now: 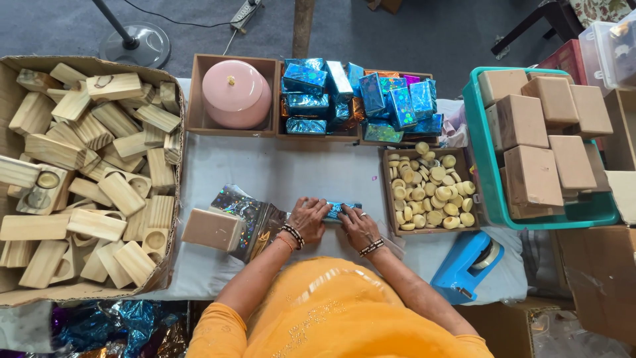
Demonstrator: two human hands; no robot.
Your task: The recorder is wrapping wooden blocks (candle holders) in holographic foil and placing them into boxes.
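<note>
Under both hands point(334, 224), blue foil package point(343, 209)

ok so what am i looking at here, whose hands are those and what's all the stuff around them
This is a single picture looking straight down over a person in an orange top, working at a table covered with a pale cloth. No machine is involved, just two bare hands.

The left hand and right hand both press on a small block wrapped in shiny blue foil, pinned against the cloth by the fingers.

Around them: a plain block on a foil sheet to the left, a big carton of wooden holders, a pink lidded pot in a wooden tray, a pile of wrapped blue parcels, a box of small yellow discs, a teal crate of brown blocks, and a blue tape dispenser.
</note>
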